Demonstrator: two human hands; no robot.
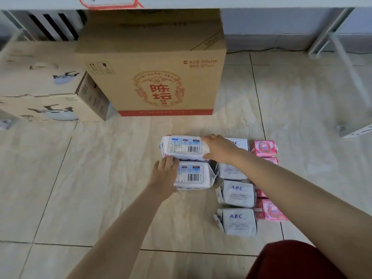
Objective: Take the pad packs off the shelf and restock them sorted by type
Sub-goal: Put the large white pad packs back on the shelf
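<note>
Pad packs [237,221]: right fingers [211,137] clamp the far white pack [184,147], left fingers [169,161] lie flat on the near white pack [194,175]. Grouping seems in hand; next needs lifting them shelfward.

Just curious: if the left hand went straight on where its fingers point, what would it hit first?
Probably the far white pack, lying just beyond the left hand; depth is hard to judge.

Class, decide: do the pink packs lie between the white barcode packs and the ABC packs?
No, the ABC packs sit in the middle, the pink packs to their right.
</note>
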